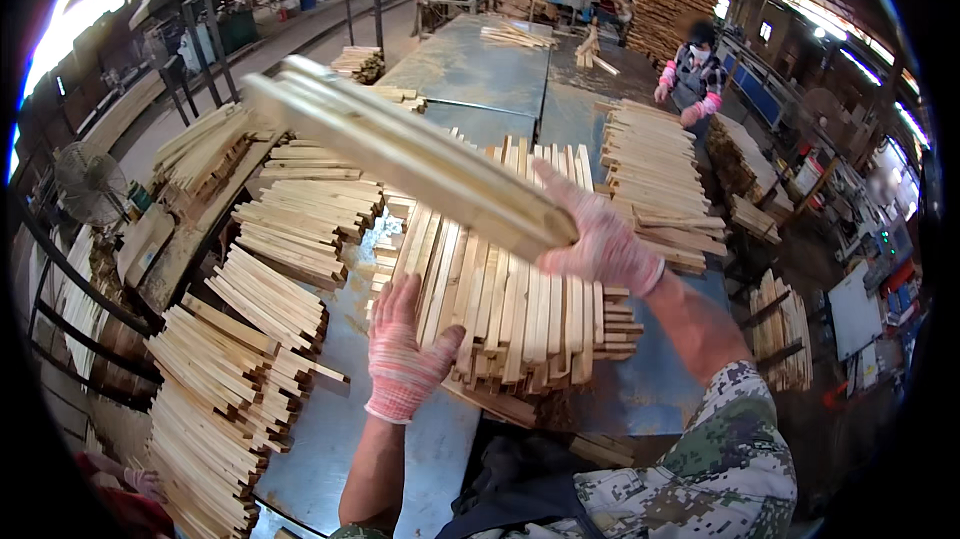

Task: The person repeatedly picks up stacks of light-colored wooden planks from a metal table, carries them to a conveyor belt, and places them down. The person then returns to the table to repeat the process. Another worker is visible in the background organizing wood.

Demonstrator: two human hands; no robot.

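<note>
My right hand (604, 243), in a pink-and-white knit glove, is closed around the near end of a few long wooden strips (410, 157). They are held together above the table and slant away to the far left, slightly blurred. My left hand (408, 364), gloved alike, is open, thumb spread from the fingers. It is at the left edge of a stack of pale wooden strips (530, 314); whether it touches the stack I cannot tell. The stack lies in front of me, its strips pointing mostly away from me, partly hidden under the raised ones.
Rows of strips (265, 289) line the left side of the metal table (640, 389). Another row (650, 164) lies at the right, near a masked co-worker (692, 79) in pink gloves. A fan (88, 169) stands far left. Someone's hand (145, 482) shows at lower left.
</note>
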